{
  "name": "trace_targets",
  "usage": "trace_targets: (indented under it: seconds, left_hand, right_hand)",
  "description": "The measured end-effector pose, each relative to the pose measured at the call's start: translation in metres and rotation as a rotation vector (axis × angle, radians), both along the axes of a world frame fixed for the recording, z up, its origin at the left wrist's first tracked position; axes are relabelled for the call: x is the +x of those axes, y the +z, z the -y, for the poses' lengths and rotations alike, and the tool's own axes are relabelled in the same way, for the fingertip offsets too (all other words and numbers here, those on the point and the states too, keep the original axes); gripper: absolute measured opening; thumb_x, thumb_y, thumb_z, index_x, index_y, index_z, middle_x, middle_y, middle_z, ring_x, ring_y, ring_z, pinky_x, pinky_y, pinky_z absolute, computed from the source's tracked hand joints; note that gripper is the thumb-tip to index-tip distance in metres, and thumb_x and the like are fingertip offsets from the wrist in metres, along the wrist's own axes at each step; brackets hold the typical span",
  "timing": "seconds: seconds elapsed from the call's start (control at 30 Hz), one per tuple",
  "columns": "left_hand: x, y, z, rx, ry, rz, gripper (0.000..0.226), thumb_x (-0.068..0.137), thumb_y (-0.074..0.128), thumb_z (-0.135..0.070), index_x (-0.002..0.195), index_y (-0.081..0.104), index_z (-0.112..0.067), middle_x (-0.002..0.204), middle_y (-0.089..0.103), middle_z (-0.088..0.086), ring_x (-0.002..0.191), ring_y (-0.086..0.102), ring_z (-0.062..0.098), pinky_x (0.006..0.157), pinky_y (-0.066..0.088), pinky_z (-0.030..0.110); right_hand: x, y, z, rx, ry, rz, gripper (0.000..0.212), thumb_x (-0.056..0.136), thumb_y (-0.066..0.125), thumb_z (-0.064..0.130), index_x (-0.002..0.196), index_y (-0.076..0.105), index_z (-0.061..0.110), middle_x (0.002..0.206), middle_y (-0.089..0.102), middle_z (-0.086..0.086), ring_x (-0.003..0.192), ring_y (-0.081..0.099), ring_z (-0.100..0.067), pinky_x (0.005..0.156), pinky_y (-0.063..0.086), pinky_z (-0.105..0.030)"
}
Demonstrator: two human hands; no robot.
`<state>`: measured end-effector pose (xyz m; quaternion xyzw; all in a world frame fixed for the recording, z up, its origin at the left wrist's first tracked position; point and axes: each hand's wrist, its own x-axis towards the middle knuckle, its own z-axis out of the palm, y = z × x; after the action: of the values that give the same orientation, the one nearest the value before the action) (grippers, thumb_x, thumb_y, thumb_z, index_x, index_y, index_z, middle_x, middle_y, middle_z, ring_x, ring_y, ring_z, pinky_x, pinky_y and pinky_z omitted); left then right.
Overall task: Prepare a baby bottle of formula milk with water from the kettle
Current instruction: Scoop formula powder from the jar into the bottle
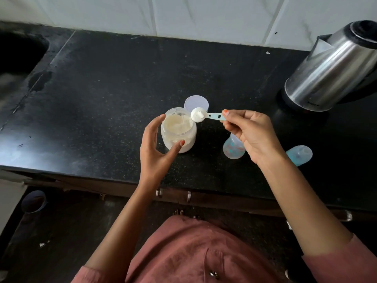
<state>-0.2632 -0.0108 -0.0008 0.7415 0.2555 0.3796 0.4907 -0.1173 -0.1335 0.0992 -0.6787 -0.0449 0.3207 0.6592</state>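
Note:
A clear jar of cream formula powder (178,130) stands open on the black counter (106,94). My left hand (157,148) holds the jar, with a finger at its rim and the thumb on its side. My right hand (248,133) pinches the handle of a light blue scoop (206,116) heaped with powder, just above the jar's right rim. The open baby bottle (232,149) stands right of the jar, partly hidden by my right hand. Its teat cap (299,155) lies on its side further right.
A steel kettle (330,68) sits on its base at the right rear. The jar's pale lid (196,103) lies behind the jar. A sink (18,52) opens at the far left. The tiled wall (204,15) runs behind; the counter's front edge is close to my body.

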Motion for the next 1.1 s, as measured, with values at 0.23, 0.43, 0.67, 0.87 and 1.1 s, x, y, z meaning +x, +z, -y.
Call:
trace_targets:
  seconds: [0.23,0.43,0.67,0.87,1.1]
  left_hand:
    - [0.027,0.015,0.034,-0.083,-0.186,0.142,0.048,0.078,0.068,-0.016,0.122,0.049,-0.014,0.124,0.054,0.004,0.123,0.049,0.018,0.105,0.037,0.027]
    - [0.063,-0.004,0.060,-0.090,-0.389,-0.076,0.062,0.074,0.071,-0.028,0.129,0.043,-0.019,0.132,0.048,0.000,0.126,0.043,0.007,0.106,0.034,0.021]
    - [0.102,-0.026,0.071,-0.147,-0.408,-0.283,0.087,0.069,0.080,-0.024,0.140,0.029,-0.018,0.145,0.037,-0.004,0.133,0.033,0.006,0.108,0.028,0.019]
    - [0.114,-0.027,0.076,-0.205,-0.384,-0.287,0.079,0.068,0.080,-0.021,0.134,0.036,-0.017,0.135,0.045,-0.007,0.122,0.043,0.003,0.102,0.036,0.016]
    - [0.112,-0.020,0.075,-0.256,-0.343,-0.296,0.063,0.068,0.080,-0.019,0.114,0.038,-0.026,0.101,0.048,-0.025,0.096,0.049,-0.012,0.077,0.039,-0.002]
  right_hand:
    - [0.020,0.005,0.035,0.060,-0.092,0.042,0.007,0.081,0.066,0.009,0.077,0.069,0.013,0.061,0.069,0.006,0.060,0.062,-0.003,0.065,0.051,-0.013]
    - [0.036,0.002,0.058,0.094,-0.213,0.029,0.010,0.081,0.066,0.006,0.073,0.067,0.011,0.058,0.068,0.006,0.057,0.062,-0.001,0.060,0.048,-0.010]
    - [0.043,-0.013,0.071,0.035,-0.251,0.035,0.006,0.082,0.065,0.006,0.077,0.067,0.010,0.073,0.065,-0.003,0.055,0.061,-0.001,0.059,0.048,-0.010]
    - [0.044,-0.023,0.075,0.000,-0.231,0.022,0.003,0.082,0.065,0.006,0.081,0.067,0.008,0.075,0.065,-0.003,0.056,0.061,-0.001,0.060,0.050,-0.011]
    - [0.049,-0.023,0.076,-0.012,-0.208,0.041,0.004,0.081,0.066,0.007,0.080,0.067,0.010,0.071,0.066,0.000,0.057,0.062,-0.002,0.059,0.050,-0.011]
